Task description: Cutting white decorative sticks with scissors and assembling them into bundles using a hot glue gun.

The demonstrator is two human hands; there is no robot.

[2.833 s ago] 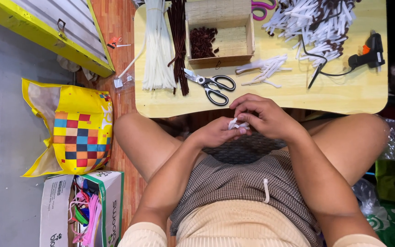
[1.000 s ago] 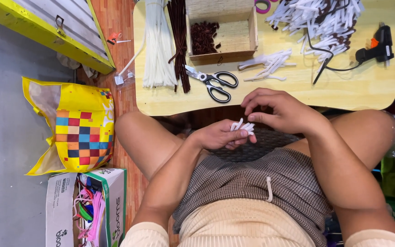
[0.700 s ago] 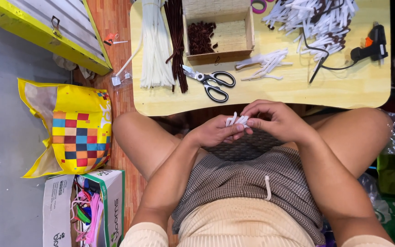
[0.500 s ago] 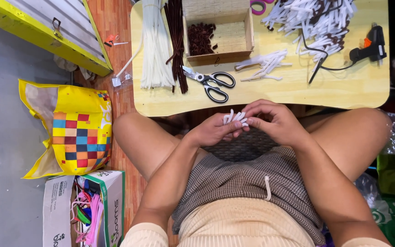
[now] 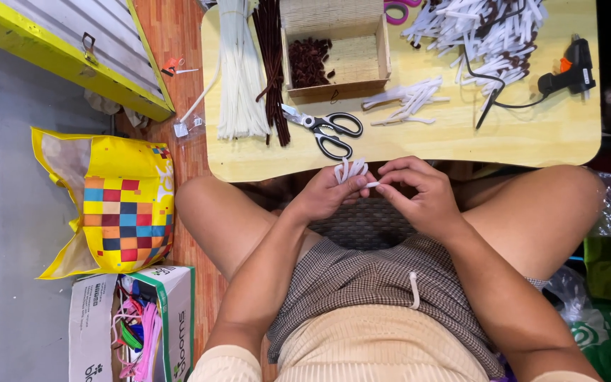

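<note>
Two hands meet in the middle of the frame, just below the near edge of the worktop (image 5: 532, 141). The fingers (image 5: 351, 185) of the left hand (image 5: 323, 198) are closed narrowly on a small bundle of white looped strips (image 5: 350, 170), which stands up from the fingertips. The right hand (image 5: 419, 194) has its fingers curled and pinches one end of the same bundle at its right side.

Above the hands, on the pale wooden worktop, lie black-handled scissors (image 5: 327, 131), a wooden box (image 5: 337, 53) with dark brown pieces inside, long white stems (image 5: 238, 78) beside dark brown stems (image 5: 271, 71), a heap of short white pieces (image 5: 489, 32) at the upper right, and a black glue gun (image 5: 567, 71) with its cable.

At the left of the frame, on the grey floor, leans a yellow bag (image 5: 118, 205) with a panel of coloured squares. Below it, at the lower left, stands an open white and green carton (image 5: 164, 318) with bright cords inside. A yellow-framed metal panel (image 5: 79, 49) fills the upper left corner.

The worktop's front edge, near the hands, is bare.
</note>
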